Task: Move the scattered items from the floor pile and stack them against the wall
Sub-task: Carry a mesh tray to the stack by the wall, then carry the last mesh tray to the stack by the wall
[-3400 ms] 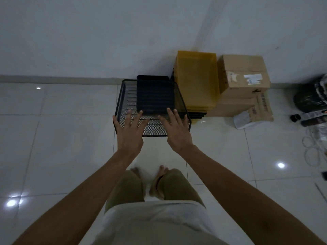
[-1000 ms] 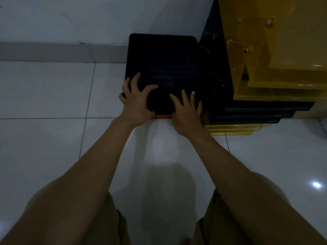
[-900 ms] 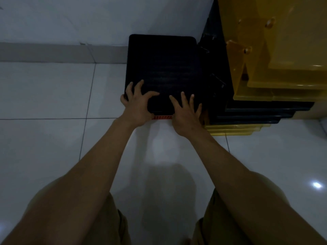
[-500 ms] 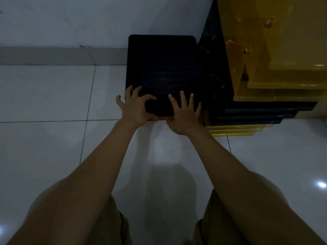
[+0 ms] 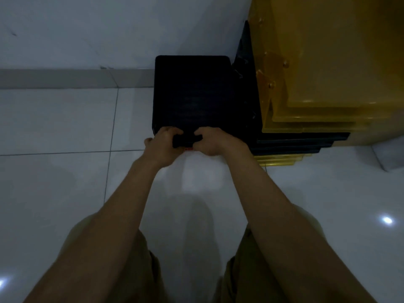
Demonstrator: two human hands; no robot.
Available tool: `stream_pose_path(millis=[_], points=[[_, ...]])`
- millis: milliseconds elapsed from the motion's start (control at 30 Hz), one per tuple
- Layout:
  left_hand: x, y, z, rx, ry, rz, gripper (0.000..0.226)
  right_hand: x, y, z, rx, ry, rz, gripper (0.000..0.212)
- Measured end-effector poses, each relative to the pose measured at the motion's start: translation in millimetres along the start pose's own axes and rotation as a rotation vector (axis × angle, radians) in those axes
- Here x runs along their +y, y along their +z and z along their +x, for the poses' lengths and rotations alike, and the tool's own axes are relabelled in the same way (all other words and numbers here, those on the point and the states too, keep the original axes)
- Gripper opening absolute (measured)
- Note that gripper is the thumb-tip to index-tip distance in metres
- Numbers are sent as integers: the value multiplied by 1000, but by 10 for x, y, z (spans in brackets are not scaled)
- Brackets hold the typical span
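Now, left hand [image 5: 162,142]: curling its fingers over the near edge of the black tray [image 5: 192,95], gripping it.
Right hand [image 5: 211,141]: gripping that same edge, fingers curled.
Black tray: sitting on the tiled floor [image 5: 65,171] at 12 o'clock, against the wall [image 5: 109,29].
Yellow trays [image 5: 328,73]: stacking at 2 o'clock, just beside.

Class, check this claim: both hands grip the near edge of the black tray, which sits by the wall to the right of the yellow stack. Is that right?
Not quite. The head view shows the black tray to the left of the yellow stack, not the right. The rest holds: the left hand and right hand both grip its near edge, by the wall.
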State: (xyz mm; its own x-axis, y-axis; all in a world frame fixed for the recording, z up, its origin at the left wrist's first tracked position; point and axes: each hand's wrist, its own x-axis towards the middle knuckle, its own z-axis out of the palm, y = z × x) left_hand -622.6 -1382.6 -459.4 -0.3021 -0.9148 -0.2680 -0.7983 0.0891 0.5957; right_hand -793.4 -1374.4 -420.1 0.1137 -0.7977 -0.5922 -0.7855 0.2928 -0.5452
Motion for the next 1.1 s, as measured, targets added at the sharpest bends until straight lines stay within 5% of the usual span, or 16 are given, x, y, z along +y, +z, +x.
stream_pose_path(millis=[200, 767, 967, 1100], points=[[520, -779, -932, -102, -99, -111, 47, -412, 45, -1247, 144, -27, 350, 41], [2984, -3969, -3152, -14, -109, -262, 41, -2687, -1895, -4484, -6, 89, 363, 45], [3221, -4327, -3696, -33, -129, -278, 41, -3000, -1945, -4899, 189, 30, 360, 40], [3260, -4386, -3894, -39, -173, -286, 44, -3001, -1862, -5009, 142, 4, 199, 44]])
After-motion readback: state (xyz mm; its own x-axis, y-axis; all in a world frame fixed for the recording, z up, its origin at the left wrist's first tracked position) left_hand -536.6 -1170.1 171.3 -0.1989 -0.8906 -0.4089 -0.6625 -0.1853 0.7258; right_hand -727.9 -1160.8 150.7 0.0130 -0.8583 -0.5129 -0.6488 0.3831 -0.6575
